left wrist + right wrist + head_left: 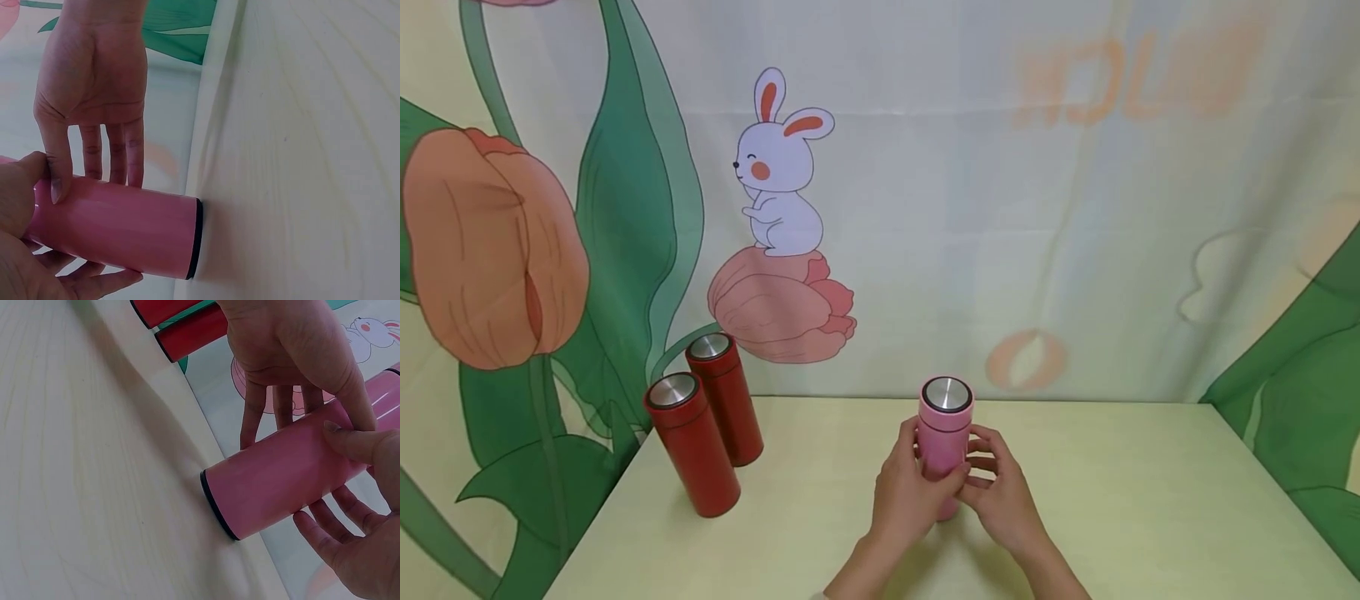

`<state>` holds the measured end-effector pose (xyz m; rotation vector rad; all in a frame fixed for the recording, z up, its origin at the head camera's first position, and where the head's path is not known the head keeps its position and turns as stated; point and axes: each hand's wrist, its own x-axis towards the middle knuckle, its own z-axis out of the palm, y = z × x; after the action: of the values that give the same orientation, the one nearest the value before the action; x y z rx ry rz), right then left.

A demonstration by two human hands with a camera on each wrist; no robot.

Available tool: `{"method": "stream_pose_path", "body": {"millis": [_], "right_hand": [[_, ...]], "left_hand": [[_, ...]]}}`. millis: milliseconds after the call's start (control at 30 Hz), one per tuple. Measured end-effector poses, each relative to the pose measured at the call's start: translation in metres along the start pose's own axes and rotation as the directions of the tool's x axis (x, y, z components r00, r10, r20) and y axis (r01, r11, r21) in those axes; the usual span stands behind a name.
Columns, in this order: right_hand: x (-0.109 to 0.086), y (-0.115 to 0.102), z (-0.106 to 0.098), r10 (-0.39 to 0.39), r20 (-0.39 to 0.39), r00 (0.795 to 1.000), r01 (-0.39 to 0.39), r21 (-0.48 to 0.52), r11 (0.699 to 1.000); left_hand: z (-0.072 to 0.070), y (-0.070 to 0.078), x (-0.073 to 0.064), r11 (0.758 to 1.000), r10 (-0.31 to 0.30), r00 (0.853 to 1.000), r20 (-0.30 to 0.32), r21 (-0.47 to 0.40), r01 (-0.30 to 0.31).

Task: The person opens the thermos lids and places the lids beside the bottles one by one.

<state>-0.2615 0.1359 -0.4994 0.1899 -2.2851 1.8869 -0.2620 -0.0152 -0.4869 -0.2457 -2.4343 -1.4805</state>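
A pink thermos flask [945, 446] with a silver-topped lid stands roughly upright in the head view, between both hands. My left hand [901, 492] grips its left side, thumb across the front. From the right, my right hand [1006, 492] holds the flask, its thumb meeting the left thumb in front and its fingers along the side. The left wrist view shows the flask's black base rim [195, 239] close to the table; whether it touches I cannot tell. In the right wrist view the flask [275, 478] lies between the fingers of both hands.
Two red thermos flasks [696, 450] [726, 400] with silver tops stand close together at the table's left. The pale wooden table [1150, 500] ends at a printed curtain [925, 208] with a rabbit and tulips.
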Motion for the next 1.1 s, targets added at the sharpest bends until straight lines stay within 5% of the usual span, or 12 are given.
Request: {"method": "stream_pose_path", "body": {"millis": [533,833,1100], "right_hand": [[-0.004,0.002,-0.009,0.008,0.059,0.998,-0.007,-0.019,1.0],[-0.005,-0.012,-0.027,0.004,0.153,0.988,-0.001,-0.02,1.0],[-0.006,-0.029,-0.038,0.009,0.163,0.987,-0.003,-0.038,0.999]], "left_hand": [[0.004,-0.004,0.0,0.993,-0.059,0.998,-0.023,0.103,0.061],[0.006,-0.005,0.0,0.991,-0.016,0.999,-0.04,0.131,0.021],[0.005,-0.007,0.002,0.988,0.003,0.999,-0.044,0.157,0.004]]}}
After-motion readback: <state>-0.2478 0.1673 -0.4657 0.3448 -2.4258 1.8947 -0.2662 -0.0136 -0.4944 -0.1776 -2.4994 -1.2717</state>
